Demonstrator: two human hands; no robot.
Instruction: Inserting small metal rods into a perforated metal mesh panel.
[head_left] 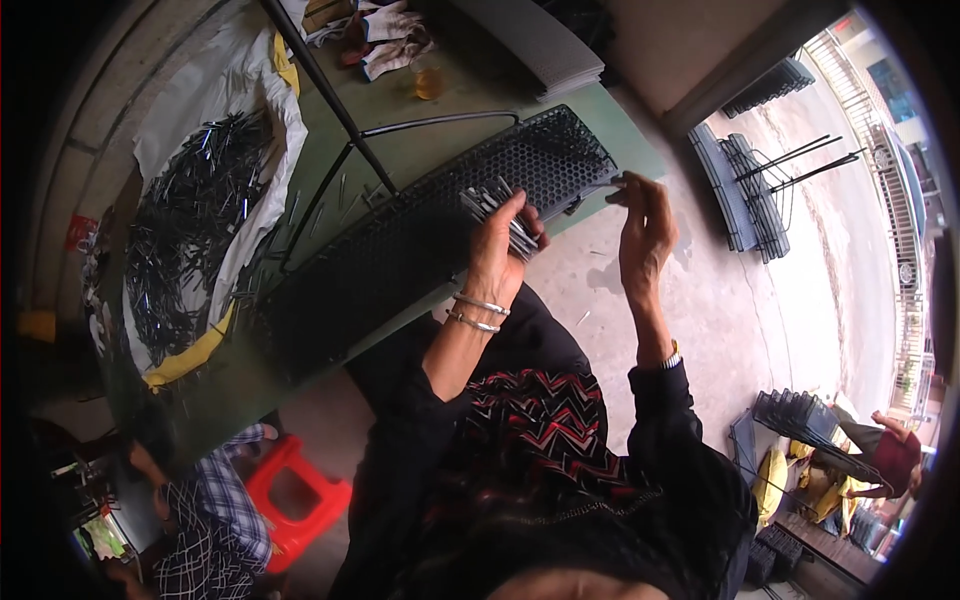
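My left hand (pixel 503 238) is closed around a bunch of short silvery metal pins (pixel 487 200), held over a black perforated metal rack (pixel 553 155). The rack lies along the near edge of the green table, with a bent black rod frame (pixel 370 165) rising from its far side. At the rack's right end, my right hand (pixel 648 232) pinches what looks like one thin metal pin (pixel 602 188), its tip close to the rack's edge. Whether that pin touches the rack I cannot tell.
An open white sack (pixel 290 185) of dark metal pins lies on the green table (pixel 395 335) at left. Gloves (pixel 395 40), a cup of amber liquid (pixel 428 83) and stacked grey sheets (pixel 530 40) sit behind. A red stool (pixel 335 495), seated person (pixel 215 500), and racks (pixel 735 190) are nearby.
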